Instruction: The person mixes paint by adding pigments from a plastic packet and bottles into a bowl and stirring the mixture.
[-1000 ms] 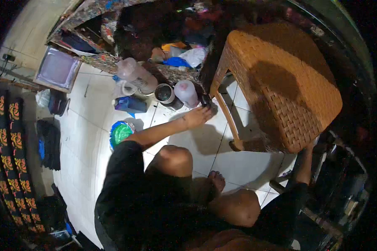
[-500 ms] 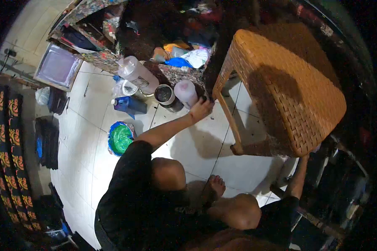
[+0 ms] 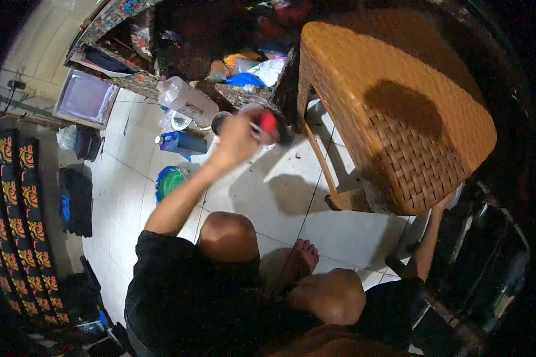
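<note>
My left hand [image 3: 237, 141] is raised in front of the containers, its fingers closed round a small red object [image 3: 268, 123]; motion blurs it and its kind does not show. Behind that hand stand a pale bottle [image 3: 251, 109], mostly covered, and a dark-topped cup [image 3: 220, 123]. A brown woven-pattern plastic stool [image 3: 399, 113] stands at the right. My right hand [image 3: 444, 200] is at the stool's near lower corner, its fingers hidden from view.
A large translucent bottle [image 3: 192, 107], a blue jug [image 3: 183, 143] and a tub of green paint [image 3: 170, 182] stand on the tiled floor. A paint-crusted shelf [image 3: 244, 94] holds cloths and bags. A framed screen [image 3: 86, 98] leans at left, near printed dark strips [image 3: 33, 208].
My left hand has risen from the floor beside the pale bottle and moved left, now with the red object in it. My right hand stays by the stool. The view has shifted slightly.
</note>
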Action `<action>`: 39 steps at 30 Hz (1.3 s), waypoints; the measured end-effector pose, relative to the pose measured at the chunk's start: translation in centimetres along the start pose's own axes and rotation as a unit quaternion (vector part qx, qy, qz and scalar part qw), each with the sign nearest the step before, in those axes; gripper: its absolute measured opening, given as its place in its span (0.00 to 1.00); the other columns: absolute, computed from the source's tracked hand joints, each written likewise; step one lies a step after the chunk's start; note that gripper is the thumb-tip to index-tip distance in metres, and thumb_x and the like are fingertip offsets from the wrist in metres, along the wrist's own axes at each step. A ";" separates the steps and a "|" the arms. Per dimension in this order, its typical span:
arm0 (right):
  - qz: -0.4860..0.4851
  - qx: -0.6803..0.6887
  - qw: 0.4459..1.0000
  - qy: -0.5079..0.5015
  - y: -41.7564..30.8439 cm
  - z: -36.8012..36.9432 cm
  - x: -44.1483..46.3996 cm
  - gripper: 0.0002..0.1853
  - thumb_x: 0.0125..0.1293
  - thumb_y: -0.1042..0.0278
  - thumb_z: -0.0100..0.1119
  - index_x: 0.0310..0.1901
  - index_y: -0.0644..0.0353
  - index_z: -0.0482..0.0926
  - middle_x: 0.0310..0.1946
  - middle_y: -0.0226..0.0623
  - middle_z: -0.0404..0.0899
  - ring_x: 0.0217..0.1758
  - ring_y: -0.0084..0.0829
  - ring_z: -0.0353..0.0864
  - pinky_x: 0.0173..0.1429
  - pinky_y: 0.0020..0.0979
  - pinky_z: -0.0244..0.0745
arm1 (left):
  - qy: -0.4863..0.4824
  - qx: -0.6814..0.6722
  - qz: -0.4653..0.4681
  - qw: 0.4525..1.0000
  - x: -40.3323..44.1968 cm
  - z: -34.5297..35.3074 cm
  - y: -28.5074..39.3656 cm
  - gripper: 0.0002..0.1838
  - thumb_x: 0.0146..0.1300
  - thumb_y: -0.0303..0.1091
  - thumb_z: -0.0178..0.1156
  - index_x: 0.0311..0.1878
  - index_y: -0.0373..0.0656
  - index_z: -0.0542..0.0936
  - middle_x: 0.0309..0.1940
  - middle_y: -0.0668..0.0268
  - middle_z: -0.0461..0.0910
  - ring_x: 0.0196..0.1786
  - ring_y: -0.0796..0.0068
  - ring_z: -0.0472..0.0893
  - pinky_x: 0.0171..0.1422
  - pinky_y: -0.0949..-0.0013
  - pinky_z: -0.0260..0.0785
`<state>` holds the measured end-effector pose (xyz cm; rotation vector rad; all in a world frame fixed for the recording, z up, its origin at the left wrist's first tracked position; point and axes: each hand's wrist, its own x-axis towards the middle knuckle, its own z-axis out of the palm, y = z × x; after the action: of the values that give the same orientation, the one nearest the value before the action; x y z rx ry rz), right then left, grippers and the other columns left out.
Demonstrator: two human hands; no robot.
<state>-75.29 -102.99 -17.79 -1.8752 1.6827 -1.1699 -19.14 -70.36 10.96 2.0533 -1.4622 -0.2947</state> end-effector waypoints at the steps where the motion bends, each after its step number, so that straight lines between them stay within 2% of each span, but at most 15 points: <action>1: 0.000 0.003 1.000 -0.006 0.1 0.1 0.3 0.20 0.64 0.66 0.54 0.57 0.63 0.74 0.52 0.53 0.76 0.52 0.49 0.77 0.56 0.42 0.72 | 0.033 0.010 -0.005 0.999 1.6 -2.7 -0.6 0.10 0.53 0.33 0.65 0.34 0.37 0.82 0.29 0.53 0.83 0.31 0.57 0.84 0.39 0.61 0.75; 7: -0.162 -0.049 0.982 0.088 0.7 0.3 3.2 0.19 0.64 0.71 0.54 0.55 0.69 0.75 0.48 0.52 0.80 0.49 0.49 0.79 0.55 0.42 0.73 | 0.058 0.229 0.031 0.971 11.1 -4.0 -5.2 0.18 0.49 0.34 0.67 0.42 0.34 0.79 0.34 0.50 0.82 0.39 0.53 0.82 0.45 0.56 0.74; 10: 0.033 0.124 0.969 0.210 -8.1 -1.7 1.6 0.19 0.66 0.66 0.50 0.52 0.72 0.78 0.45 0.40 0.82 0.43 0.34 0.79 0.51 0.34 0.74 | -0.129 0.331 -0.029 0.934 13.2 -0.3 -7.4 0.17 0.49 0.31 0.64 0.43 0.35 0.78 0.36 0.47 0.81 0.41 0.44 0.80 0.48 0.52 0.72; 12: 0.267 0.578 0.744 0.204 -15.0 -4.3 0.3 0.18 0.66 0.67 0.48 0.52 0.67 0.80 0.48 0.35 0.82 0.42 0.33 0.80 0.49 0.32 0.75 | -0.123 0.321 -0.044 0.938 13.3 0.8 -8.6 0.20 0.49 0.32 0.64 0.46 0.34 0.76 0.38 0.45 0.80 0.44 0.42 0.79 0.51 0.50 0.71; 15: 0.402 0.571 0.682 0.217 -18.8 -7.6 -3.3 0.27 0.63 0.45 0.48 0.59 0.51 0.73 0.55 0.35 0.76 0.56 0.35 0.75 0.53 0.44 0.72 | -0.158 0.260 -0.028 0.952 8.2 -3.5 -7.6 0.25 0.50 0.33 0.64 0.51 0.31 0.73 0.42 0.43 0.78 0.47 0.40 0.77 0.54 0.48 0.70; 17: 0.235 0.471 0.836 0.155 -8.3 -8.0 -7.7 0.25 0.64 0.47 0.47 0.57 0.50 0.74 0.54 0.35 0.77 0.52 0.36 0.77 0.50 0.45 0.74 | -0.352 0.192 0.087 0.912 2.1 -14.0 0.6 0.21 0.55 0.40 0.65 0.48 0.36 0.79 0.39 0.48 0.82 0.39 0.49 0.82 0.44 0.57 0.73; 21: 0.194 0.461 0.848 0.176 -13.2 -12.1 -12.1 0.22 0.65 0.53 0.51 0.56 0.55 0.74 0.45 0.35 0.78 0.43 0.34 0.78 0.42 0.34 0.76 | -0.206 -0.049 0.220 0.952 5.7 -33.6 15.2 0.12 0.58 0.37 0.62 0.35 0.36 0.81 0.32 0.57 0.82 0.37 0.65 0.83 0.41 0.66 0.72; 23: 0.375 0.810 0.436 -0.115 -13.6 -15.7 -13.0 0.20 0.64 0.64 0.52 0.58 0.56 0.73 0.38 0.33 0.76 0.38 0.30 0.76 0.38 0.26 0.74 | 0.072 0.099 0.188 0.974 18.4 -37.1 16.0 0.18 0.63 0.42 0.58 0.41 0.32 0.81 0.31 0.65 0.82 0.34 0.77 0.78 0.40 0.69 0.72; 26: -0.029 0.131 0.984 0.120 -15.6 -13.5 -16.6 0.21 0.66 0.70 0.49 0.62 0.53 0.71 0.36 0.28 0.72 0.33 0.25 0.71 0.33 0.25 0.69 | 0.225 0.190 0.175 0.939 41.0 -39.5 9.8 0.27 0.58 0.49 0.63 0.52 0.35 0.79 0.43 0.53 0.83 0.42 0.61 0.83 0.49 0.60 0.74; 28: 0.194 0.284 0.928 0.142 -16.7 -14.7 -17.2 0.22 0.66 0.61 0.53 0.62 0.53 0.71 0.34 0.26 0.69 0.32 0.25 0.69 0.33 0.25 0.67 | 0.298 0.255 0.077 0.916 55.9 -40.4 1.3 0.26 0.55 0.49 0.64 0.52 0.39 0.80 0.44 0.51 0.83 0.47 0.58 0.82 0.54 0.59 0.72; 29: 0.481 0.429 0.665 0.377 -26.6 -15.1 -13.2 0.26 0.64 0.56 0.56 0.62 0.54 0.70 0.31 0.24 0.66 0.29 0.24 0.67 0.33 0.28 0.69 | 0.381 0.166 0.199 0.888 58.3 -39.9 -0.6 0.28 0.55 0.51 0.62 0.51 0.37 0.80 0.44 0.52 0.82 0.50 0.58 0.80 0.57 0.58 0.70; 31: 0.323 0.427 0.785 0.313 -23.3 -17.2 -17.4 0.25 0.64 0.57 0.56 0.61 0.57 0.71 0.39 0.30 0.70 0.38 0.29 0.71 0.42 0.32 0.70 | 0.490 0.324 0.011 0.809 70.9 -40.0 -8.1 0.40 0.53 0.63 0.59 0.57 0.35 0.75 0.48 0.56 0.78 0.54 0.58 0.77 0.61 0.55 0.66; 34: 0.038 0.134 0.937 0.322 -20.1 -18.6 -26.3 0.22 0.65 0.59 0.55 0.58 0.61 0.72 0.51 0.40 0.77 0.50 0.37 0.77 0.56 0.38 0.72 | 0.365 -0.138 0.223 0.894 66.2 -38.6 -0.9 0.29 0.53 0.30 0.64 0.61 0.41 0.71 0.57 0.57 0.75 0.57 0.62 0.75 0.61 0.60 0.66; 37: 0.269 0.542 0.631 0.485 -38.0 -20.0 -22.5 0.24 0.66 0.54 0.55 0.58 0.62 0.72 0.58 0.43 0.72 0.57 0.38 0.73 0.63 0.38 0.69 | 0.287 -0.242 0.454 0.808 69.8 -38.2 -0.2 0.39 0.45 0.16 0.60 0.67 0.41 0.67 0.64 0.62 0.70 0.58 0.66 0.73 0.67 0.64 0.62; 39: 0.270 0.487 0.645 0.524 -49.7 -20.9 -17.9 0.19 0.67 0.53 0.55 0.55 0.53 0.75 0.35 0.25 0.76 0.34 0.19 0.73 0.41 0.25 0.69 | 0.280 -0.240 0.488 0.791 71.4 -37.9 0.2 0.38 0.49 0.22 0.59 0.68 0.39 0.64 0.63 0.61 0.72 0.59 0.71 0.74 0.58 0.70 0.68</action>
<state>-58.51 -69.67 25.05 0.1031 1.2493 -2.3436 26.03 -123.00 52.49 0.6931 -1.6096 0.3237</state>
